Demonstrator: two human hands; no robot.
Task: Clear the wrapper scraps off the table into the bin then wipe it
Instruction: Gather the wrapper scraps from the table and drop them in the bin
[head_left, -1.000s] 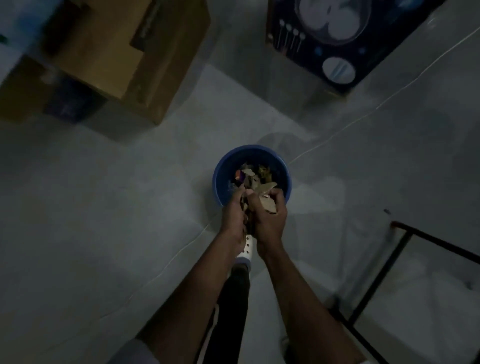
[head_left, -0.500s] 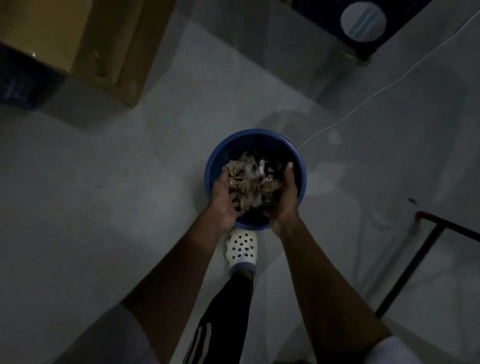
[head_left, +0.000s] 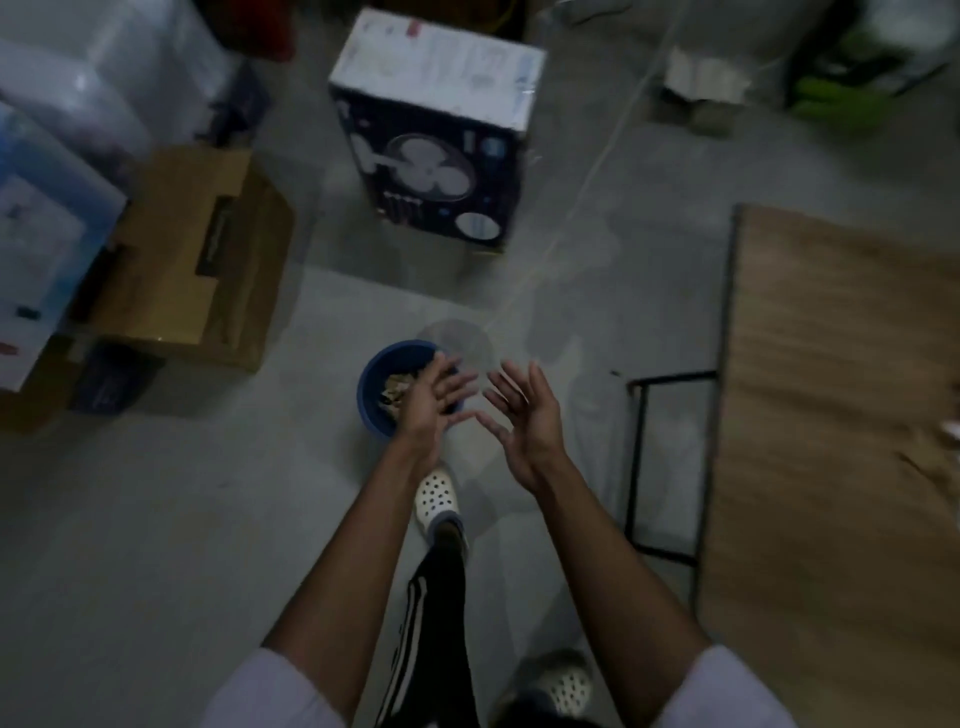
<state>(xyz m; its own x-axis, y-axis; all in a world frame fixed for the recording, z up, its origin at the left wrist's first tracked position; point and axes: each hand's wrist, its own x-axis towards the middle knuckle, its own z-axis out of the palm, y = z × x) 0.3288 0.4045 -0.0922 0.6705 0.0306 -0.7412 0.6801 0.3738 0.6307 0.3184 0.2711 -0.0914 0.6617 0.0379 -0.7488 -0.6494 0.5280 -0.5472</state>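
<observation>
A blue round bin (head_left: 375, 410) stands on the grey floor with pale brown wrapper scraps (head_left: 397, 391) inside it. My left hand (head_left: 434, 397) hovers over the bin's right side with its fingers spread and holds nothing. To the right of the bin, over bare floor, my right hand (head_left: 522, 418) is raised palm inward, fingers straight, also empty. The wooden table (head_left: 831, 441) fills the right side of the view on its black metal frame (head_left: 639, 467).
A dark fan box (head_left: 436, 130) stands beyond the bin. A brown cardboard box (head_left: 192, 260) and plastic storage bins (head_left: 47, 208) sit at the left. A thin white cable (head_left: 571, 197) crosses the floor. My white clogs (head_left: 436, 501) stand just behind the bin.
Both hands let the scraps drop into the bin, then opened and lifted apart. The view rose and swung, and the table came into sight at the right.
</observation>
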